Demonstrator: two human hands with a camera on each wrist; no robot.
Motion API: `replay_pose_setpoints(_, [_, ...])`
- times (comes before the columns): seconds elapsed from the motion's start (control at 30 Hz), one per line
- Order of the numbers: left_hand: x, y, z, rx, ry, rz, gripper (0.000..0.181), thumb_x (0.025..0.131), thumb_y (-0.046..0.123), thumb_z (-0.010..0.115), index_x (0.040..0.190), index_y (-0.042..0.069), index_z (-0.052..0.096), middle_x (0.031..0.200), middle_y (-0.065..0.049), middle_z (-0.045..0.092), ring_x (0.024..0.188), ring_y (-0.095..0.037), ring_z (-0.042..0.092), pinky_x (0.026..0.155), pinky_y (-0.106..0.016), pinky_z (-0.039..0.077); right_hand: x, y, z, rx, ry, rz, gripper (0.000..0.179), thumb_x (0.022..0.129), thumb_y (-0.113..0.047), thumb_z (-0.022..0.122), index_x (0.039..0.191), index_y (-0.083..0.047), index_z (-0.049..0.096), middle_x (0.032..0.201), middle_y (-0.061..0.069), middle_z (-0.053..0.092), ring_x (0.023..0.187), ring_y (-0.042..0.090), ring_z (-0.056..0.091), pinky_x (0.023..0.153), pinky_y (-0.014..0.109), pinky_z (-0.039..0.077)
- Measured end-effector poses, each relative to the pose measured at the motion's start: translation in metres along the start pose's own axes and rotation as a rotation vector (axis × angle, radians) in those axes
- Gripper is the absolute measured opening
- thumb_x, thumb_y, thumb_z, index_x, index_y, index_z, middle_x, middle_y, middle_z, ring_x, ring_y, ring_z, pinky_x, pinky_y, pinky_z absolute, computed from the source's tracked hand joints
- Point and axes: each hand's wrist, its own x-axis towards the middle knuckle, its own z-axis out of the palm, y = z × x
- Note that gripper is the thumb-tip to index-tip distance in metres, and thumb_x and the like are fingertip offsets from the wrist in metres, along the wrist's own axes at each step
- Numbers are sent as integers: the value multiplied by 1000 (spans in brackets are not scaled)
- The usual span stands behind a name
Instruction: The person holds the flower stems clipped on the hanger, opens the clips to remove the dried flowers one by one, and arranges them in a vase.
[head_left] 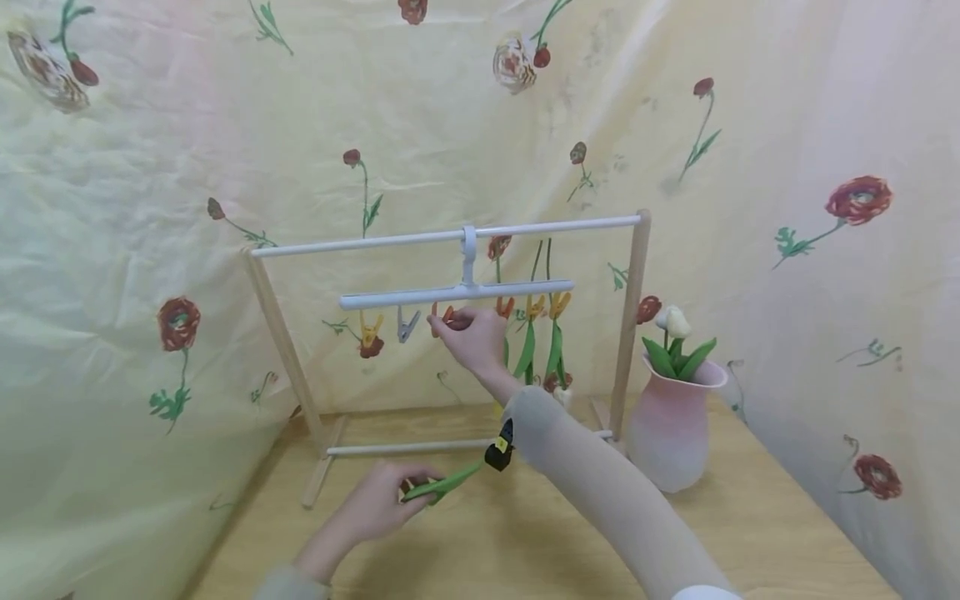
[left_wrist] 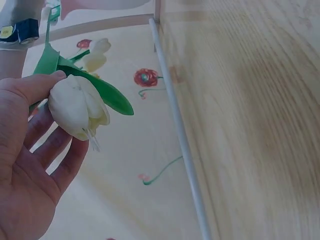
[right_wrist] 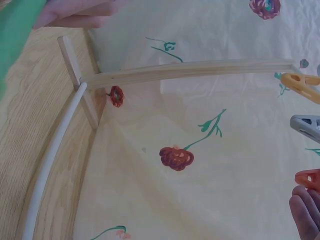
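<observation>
My left hand (head_left: 378, 504), low over the table, holds an artificial white tulip (left_wrist: 72, 107) by its stem just below the bloom. In the left wrist view the green leaf (left_wrist: 107, 92) spreads beside the petals. My right hand (head_left: 480, 340) is raised to the white hanger (head_left: 397, 297) and pinches an orange-red clothespin (right_wrist: 309, 179) hanging under it. Left of that hand hang a grey clothespin (head_left: 406, 325) and a yellow clothespin (head_left: 370, 329). To its right, orange and yellow clothespins (head_left: 558, 305) grip tulips that hang bloom down, partly hidden by my right arm.
A wooden rack with a white top bar (head_left: 360, 242) carries the hanger and stands on the wooden table (head_left: 600, 542). At the right is a pink and white vase (head_left: 671, 433) with white tulips (head_left: 672, 321). Floral cloth (head_left: 450, 100) surrounds the table.
</observation>
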Motion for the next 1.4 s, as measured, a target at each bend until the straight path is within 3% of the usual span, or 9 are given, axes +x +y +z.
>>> replay_pose_setpoints(0.17, [14, 2, -2, 13, -1, 74, 17, 96, 11, 77, 113, 13, 80, 87, 5, 79, 77, 4, 66, 70, -19, 56, -1, 1, -10, -14, -42, -10, 41, 91, -45, 83, 105, -6, 83, 94, 9, 84, 82, 19, 81, 75, 34, 65])
replay_pose_setpoints(0.3, [19, 2, -6, 35, -9, 88, 18, 95, 8, 79, 112, 13, 80, 85, 6, 78, 76, 4, 65, 68, -19, 56, -7, -2, -20, -63, -141, -79, 38, 94, -42, 80, 110, -8, 82, 96, 6, 84, 80, 16, 81, 72, 30, 64])
replay_pose_setpoints(0.43, [24, 5, -10, 69, -37, 93, 19, 95, 8, 79, 112, 15, 80, 86, 6, 77, 77, 4, 64, 70, -19, 56, -17, -8, -35, -156, -294, -238, 30, 97, -34, 78, 111, -8, 82, 93, 5, 84, 76, 12, 80, 66, 22, 62])
replay_pose_setpoints(0.53, [28, 8, -13, 108, -47, 113, 21, 95, 6, 78, 114, 15, 80, 87, 5, 78, 77, 1, 66, 71, -19, 56, -29, -13, -52, -226, -437, -344, 24, 97, -28, 77, 110, -8, 82, 92, 3, 84, 77, 11, 79, 69, 19, 61])
replay_pose_setpoints(0.67, [33, 13, -20, 168, -54, 150, 23, 94, 5, 79, 115, 15, 80, 91, 2, 80, 78, 0, 67, 71, -19, 56, -52, -15, -76, -306, -601, -416, 20, 99, -25, 76, 110, -9, 82, 96, 1, 83, 85, 12, 79, 75, 22, 62])
replay_pose_setpoints(0.73, [34, 16, -22, 198, -58, 167, 24, 93, 4, 79, 114, 16, 80, 93, 3, 81, 79, 1, 68, 71, -19, 56, -64, -14, -87, -345, -646, -455, 19, 99, -24, 76, 110, -9, 82, 100, 2, 83, 89, 14, 79, 77, 24, 63])
replay_pose_setpoints(0.9, [37, 23, -25, 256, -57, 193, 25, 92, 4, 81, 113, 18, 80, 98, 2, 82, 78, 4, 67, 68, -17, 55, -89, -8, -109, -441, -687, -549, 20, 97, -22, 78, 111, -9, 82, 102, 4, 83, 83, 12, 77, 71, 19, 59])
replay_pose_setpoints(1.1, [41, 29, -25, 304, -47, 234, 24, 91, 7, 83, 112, 19, 80, 100, 3, 82, 78, 3, 67, 67, -17, 54, -104, 0, -120, -500, -687, -628, 16, 93, -19, 83, 106, -9, 82, 96, 2, 80, 77, 8, 72, 67, 13, 55])
replay_pose_setpoints(1.4, [51, 30, -20, 357, -7, 287, 25, 90, 10, 85, 112, 21, 81, 102, 5, 82, 81, 0, 70, 71, -20, 59, -112, 6, -127, -544, -740, -578, 11, 92, -15, 84, 101, -12, 83, 91, -1, 78, 74, 4, 69, 64, 9, 51])
